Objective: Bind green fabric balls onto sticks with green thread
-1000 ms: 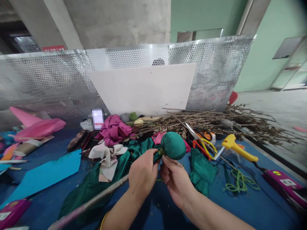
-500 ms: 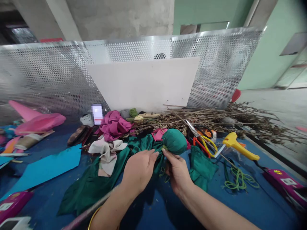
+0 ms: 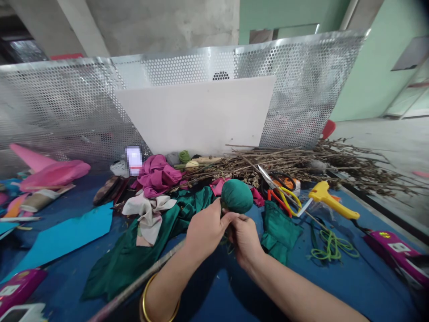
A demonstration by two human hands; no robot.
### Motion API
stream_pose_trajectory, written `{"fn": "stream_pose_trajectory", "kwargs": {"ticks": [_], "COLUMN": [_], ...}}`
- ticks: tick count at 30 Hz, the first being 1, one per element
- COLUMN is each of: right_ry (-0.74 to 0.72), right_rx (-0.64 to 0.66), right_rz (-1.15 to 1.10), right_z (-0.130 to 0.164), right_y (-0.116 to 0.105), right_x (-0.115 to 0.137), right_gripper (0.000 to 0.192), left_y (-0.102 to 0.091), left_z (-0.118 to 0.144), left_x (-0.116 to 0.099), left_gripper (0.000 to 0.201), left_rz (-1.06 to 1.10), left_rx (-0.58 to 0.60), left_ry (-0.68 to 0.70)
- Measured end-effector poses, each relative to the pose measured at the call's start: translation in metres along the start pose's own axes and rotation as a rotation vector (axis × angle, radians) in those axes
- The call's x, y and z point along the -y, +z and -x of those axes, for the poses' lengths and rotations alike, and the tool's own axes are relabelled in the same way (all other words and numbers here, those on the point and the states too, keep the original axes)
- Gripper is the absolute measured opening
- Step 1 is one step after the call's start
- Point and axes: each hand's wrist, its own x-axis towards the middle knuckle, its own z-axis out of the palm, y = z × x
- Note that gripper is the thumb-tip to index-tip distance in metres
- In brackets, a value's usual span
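A round ball covered in dark green satin cloth (image 3: 237, 196) sits just above my two hands. My left hand (image 3: 205, 226) is closed at the ball's gathered neck, with the thumb pointing across to the right. My right hand (image 3: 246, 237) pinches the same neck from below, its fingertips meeting the left thumb; the grip itself is mostly hidden. A thin stick (image 3: 144, 281) runs from the lower left up behind my left hand. Light green string (image 3: 228, 245) shows faintly below the hands. More green satin (image 3: 130, 264) lies spread to the left.
Scissors (image 3: 278, 190), a yellow glue gun (image 3: 331, 201), tangled green string (image 3: 333, 246) and a green cloth piece (image 3: 281, 230) lie right. Behind are dry twigs (image 3: 301, 163), magenta cloth (image 3: 159, 174) and a white board (image 3: 197, 116). Blue card (image 3: 67, 237) lies left.
My left hand has moved right and up to the ball's neck, meeting my right hand. The ball has shifted slightly left, and more of the stick shows.
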Motion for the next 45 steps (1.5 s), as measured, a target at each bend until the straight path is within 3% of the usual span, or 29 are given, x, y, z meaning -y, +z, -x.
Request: {"fn": "stream_pose_trajectory", "kwargs": {"ticks": [4,7,14,23,30,35,40,45], "right_ry": [0.000,0.013,0.041,0.047,0.053,0.057,0.071,0.073], "right_rx": [0.025,0.037,0.056,0.108,0.046,0.033,0.036,0.057], "right_rz": [0.003,0.007,0.020,-0.007,-0.021,-0.030,-0.046,-0.055], "right_z": [0.003,0.005,0.006,0.006,0.010,0.011,0.008,0.007], "right_y": [0.002,0.003,0.003,0.002,0.005,0.005,0.004,0.004], "right_x": [0.004,0.004,-0.001,-0.002,0.003,0.003,0.003,0.004], "right_gripper": [0.027,0.037,0.045,0.043,0.041,0.043,0.045,0.045], "left_y": [-0.013,-0.016,-0.008,-0.016,-0.009,-0.014,-0.013,-0.010], "left_z": [-0.002,-0.002,0.005,0.007,0.010,0.011,0.012,0.014], "left_x": [0.017,0.024,0.029,0.026,0.025,0.028,0.028,0.032], "left_gripper": [0.034,0.029,0.017,0.013,0.018,0.019,0.022,0.028], "left_rz": [0.202,0.191,0.020,0.135,0.036,0.133,0.175,0.250], "left_rx": [0.143,0.197,0.172,0.269,0.195,0.265,0.269,0.221], "left_ry": [0.120,0.109,-0.039,0.023,-0.030,0.004,-0.077,-0.029]}}
